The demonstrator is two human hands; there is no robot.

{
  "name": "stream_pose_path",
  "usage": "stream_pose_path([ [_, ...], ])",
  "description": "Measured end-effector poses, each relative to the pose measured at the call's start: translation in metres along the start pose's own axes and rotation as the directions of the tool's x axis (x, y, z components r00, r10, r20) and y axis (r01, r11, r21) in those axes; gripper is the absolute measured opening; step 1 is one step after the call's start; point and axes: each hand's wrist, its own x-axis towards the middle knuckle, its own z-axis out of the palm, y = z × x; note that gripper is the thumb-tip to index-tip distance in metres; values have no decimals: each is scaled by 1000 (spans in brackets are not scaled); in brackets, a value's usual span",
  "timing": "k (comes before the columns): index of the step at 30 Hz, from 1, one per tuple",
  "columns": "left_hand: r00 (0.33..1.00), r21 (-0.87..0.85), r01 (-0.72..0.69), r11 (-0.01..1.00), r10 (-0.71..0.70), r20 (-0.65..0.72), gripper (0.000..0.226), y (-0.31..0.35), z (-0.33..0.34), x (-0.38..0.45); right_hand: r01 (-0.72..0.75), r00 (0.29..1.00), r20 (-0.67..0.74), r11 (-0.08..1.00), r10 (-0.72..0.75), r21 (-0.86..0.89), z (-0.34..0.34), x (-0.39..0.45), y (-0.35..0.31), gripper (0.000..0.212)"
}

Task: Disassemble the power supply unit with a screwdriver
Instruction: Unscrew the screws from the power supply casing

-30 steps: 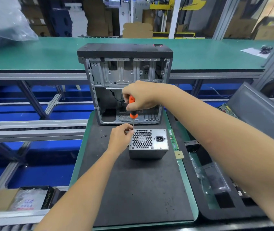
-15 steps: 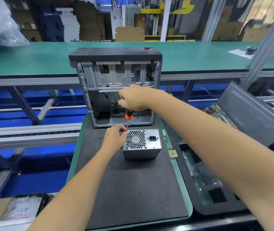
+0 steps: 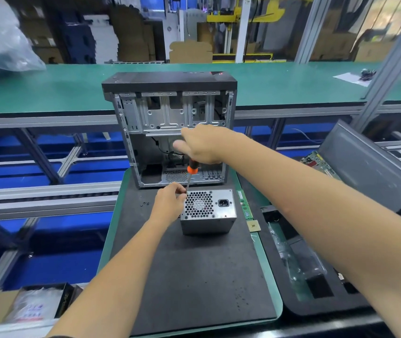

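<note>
Forearms came in from the bottom edge over the black foam mat (image 3: pixel 189 276), left one nearer the work. PSU (image 3: pixel 208 212) sat upright on the mat just ahead of my left hand (image 3: pixel 167 201), grille-and-socket face up, long side running left to right. Key relation: the screw corner was the PSU's top-left, directly right of my left fingertips, touching or nearly so. Left fingers (image 3: pixel 181 191) were curled in narrow around the screwdriver shaft right at that corner, steadying the tip; couldn't tell whether the tip was seated in a screw head, too small to see. Screwdriver (image 3: pixel 191 170) stood near vertical, leaning slightly toward me at the bottom, orange collar just above the PSU. My right hand (image 3: pixel 202 145) was wrapped over the top of the handle from above, thumb out and blurred, so probably mid-turn. My read: first cover screw in hand, most of the teardown left. A few loose dark specks, maybe screws, lay on the mat left of the PSU. Behind it stood the gutted PC case (image 3: pixel 170 118), open side facing me, then the green conveyor bench (image 3: pixel 280 84).
</note>
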Motion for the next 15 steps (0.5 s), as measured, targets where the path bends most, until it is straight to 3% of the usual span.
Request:
stream_pose_path([
  [2,1000,11,1,1000,-1,0,11,0,0,0,-9,1000,-3,998,9,-58,0,4,-4,26],
  [5,1000,9,-1,1000,1,4,13,-1,0,0,160,985,61,987,-161,25,-5,5,-7,15],
  [8,1000,3,2,1000,-2,6,15,-1,-1,-1,280,954,69,948,-293,150,-11,2,-13,26],
  [10,1000,3,6,1000,-6,10,14,-1,-1,-1,288,951,71,946,-301,145,-9,2,-18,23],
  [12,1000,10,10,1000,-10,15,13,0,-1,-1,236,969,56,970,-239,57,-5,7,-22,6],
  [15,1000,10,14,1000,-14,18,11,1,-2,0,124,992,18,980,-122,-156,-2,14,-23,30],
])
